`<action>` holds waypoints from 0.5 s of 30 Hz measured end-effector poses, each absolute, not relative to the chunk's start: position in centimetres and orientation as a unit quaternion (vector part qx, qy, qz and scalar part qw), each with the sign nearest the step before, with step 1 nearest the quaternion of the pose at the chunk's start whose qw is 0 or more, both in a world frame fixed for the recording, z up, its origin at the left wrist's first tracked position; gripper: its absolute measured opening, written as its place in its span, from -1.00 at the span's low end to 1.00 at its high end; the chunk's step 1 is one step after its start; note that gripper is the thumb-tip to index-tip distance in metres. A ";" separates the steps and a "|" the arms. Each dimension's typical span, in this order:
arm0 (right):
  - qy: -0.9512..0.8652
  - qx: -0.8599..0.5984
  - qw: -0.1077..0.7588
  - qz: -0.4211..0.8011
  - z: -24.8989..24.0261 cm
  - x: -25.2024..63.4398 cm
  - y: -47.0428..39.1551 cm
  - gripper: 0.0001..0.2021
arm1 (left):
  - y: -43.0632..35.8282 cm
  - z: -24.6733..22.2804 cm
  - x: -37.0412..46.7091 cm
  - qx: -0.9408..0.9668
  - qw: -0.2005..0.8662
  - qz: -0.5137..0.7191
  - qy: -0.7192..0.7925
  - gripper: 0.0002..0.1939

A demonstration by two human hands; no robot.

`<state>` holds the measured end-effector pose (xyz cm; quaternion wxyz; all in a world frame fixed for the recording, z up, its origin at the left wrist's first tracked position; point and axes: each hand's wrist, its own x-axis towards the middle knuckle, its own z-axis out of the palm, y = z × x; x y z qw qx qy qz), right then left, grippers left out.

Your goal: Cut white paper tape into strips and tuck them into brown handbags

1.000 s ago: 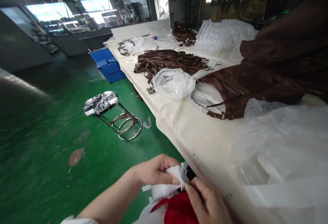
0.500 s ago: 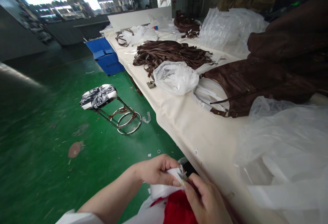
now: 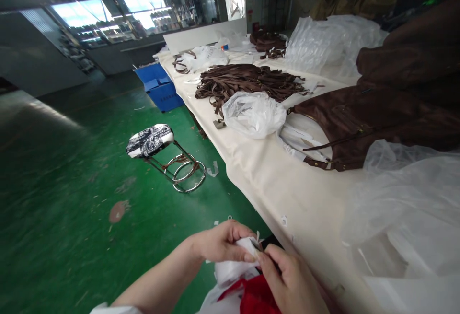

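Low in the view, close to my body, both hands meet at a folded white piece of paper or thin cloth (image 3: pixel 247 243). My left hand (image 3: pixel 225 242) is closed, pinching that white piece between thumb and fingers. Against its edge is my right hand (image 3: pixel 287 273), closed round what looks like small snips (image 3: pixel 256 246). Only a bit of grey metal blade shows; the handles are hidden in the fingers. Below the hands lie more white material and a red cloth (image 3: pixel 257 295).
A cream-covered table (image 3: pixel 258 175) runs along my right, bearing brown straps (image 3: pixel 247 80), a clear plastic bag (image 3: pixel 254 114), a brown leather bag (image 3: pixel 345 117) and plastic sheeting (image 3: pixel 409 208). A stool (image 3: pixel 151 140) and blue box (image 3: pixel 161 91) stand on the green floor.
The view has shifted, so the room appears farther right and slightly lower. My hands keep their hold; the metal tips that showed apart at the white piece are now mostly hidden.
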<state>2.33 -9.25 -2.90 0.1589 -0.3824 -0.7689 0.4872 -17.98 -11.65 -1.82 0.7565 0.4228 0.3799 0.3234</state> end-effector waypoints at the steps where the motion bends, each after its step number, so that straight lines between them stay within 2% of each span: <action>1: -0.749 -0.391 0.167 0.508 -3.0 2.2 -9.2 -0.56 | -11.8 -1.8 -18.1 0.423 0.753 0.329 0.383 -0.59; 6: -0.620 -0.466 0.212 0.595 -2.7 2.4 -8.9 -0.51 | -12.0 -2.0 -18.9 0.419 0.748 0.332 0.392 -0.57; 15: -0.673 -0.428 0.216 0.564 -1.4 2.6 -9.5 -0.52 | -11.4 -1.5 -18.8 0.434 0.743 0.331 0.387 -0.55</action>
